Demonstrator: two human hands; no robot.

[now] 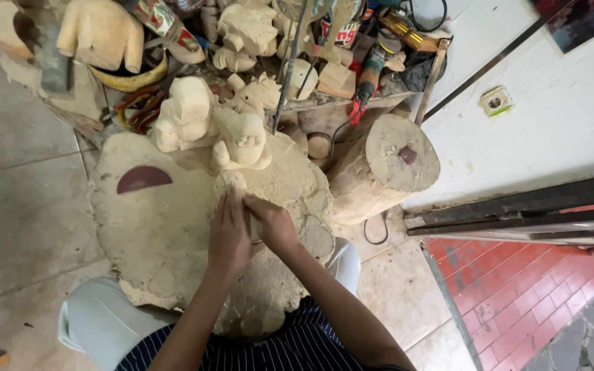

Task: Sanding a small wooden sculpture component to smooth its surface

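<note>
My left hand point(229, 232) and my right hand point(271, 221) are pressed together around a small pale wooden carving point(232, 181) whose rounded top sticks out above the fingers. Both hands rest over a dusty, sawdust-coloured cloth point(152, 227) spread across my lap. Most of the carving is hidden by my fingers. A dark red half-round piece of sandpaper point(144, 178) lies on the cloth to the left of my hands.
Unfinished pale wooden figures point(240, 141) point(183, 113) stand just beyond the cloth. A log stump point(386, 165) sits to the right, a cluttered heap of carvings, tools and cables behind. White wall and red tiled floor lie at right.
</note>
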